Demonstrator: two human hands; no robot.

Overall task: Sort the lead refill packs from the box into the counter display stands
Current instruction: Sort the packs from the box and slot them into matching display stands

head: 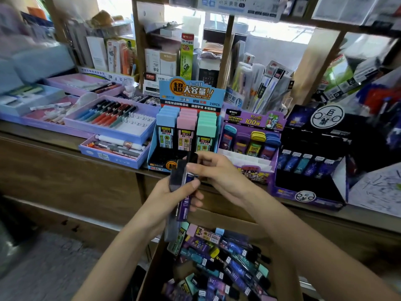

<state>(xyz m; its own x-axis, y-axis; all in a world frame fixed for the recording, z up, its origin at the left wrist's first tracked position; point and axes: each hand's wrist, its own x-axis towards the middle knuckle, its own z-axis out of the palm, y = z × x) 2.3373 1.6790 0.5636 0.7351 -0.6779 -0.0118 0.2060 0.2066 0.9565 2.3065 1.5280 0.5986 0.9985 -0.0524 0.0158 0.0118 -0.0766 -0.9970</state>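
Two hands meet at the middle of my view, both busy with the same bundle of lead refill packs point(183, 206). My left hand point(168, 199) comes up from 7 o'clock with its fingers curled round the bundle from behind and its thumb pressed flat across the front, so the packs stand nearly upright, tilted a little to the right at the top. My right hand point(217, 170) reaches in from 4 o'clock, and its thumb and bent fingers pinch the top end of a black-capped pack point(192, 158) that sticks up out of the bundle. How many packs are in the bundle I cannot tell; I see a purple one with a pale label in front and a grey, blurred one hanging lowest.

At 6 o'clock, under my wrists, the cardboard box point(153, 272) stands open with loose packs point(230, 261) heaped in it, purple, blue and dark, some with mint, pink or yellow caps.

Along the wooden counter point(65, 137) the stands wait. At 12 o'clock, just beyond my fingers, is the blue stand point(191, 94) with rows of blue-, pink- and mint-capped packs. At 2 o'clock is the purple stand point(253, 121), its packs capped in several colours. At 3 o'clock is the black stand point(308, 193) holding one row of blue and purple packs.
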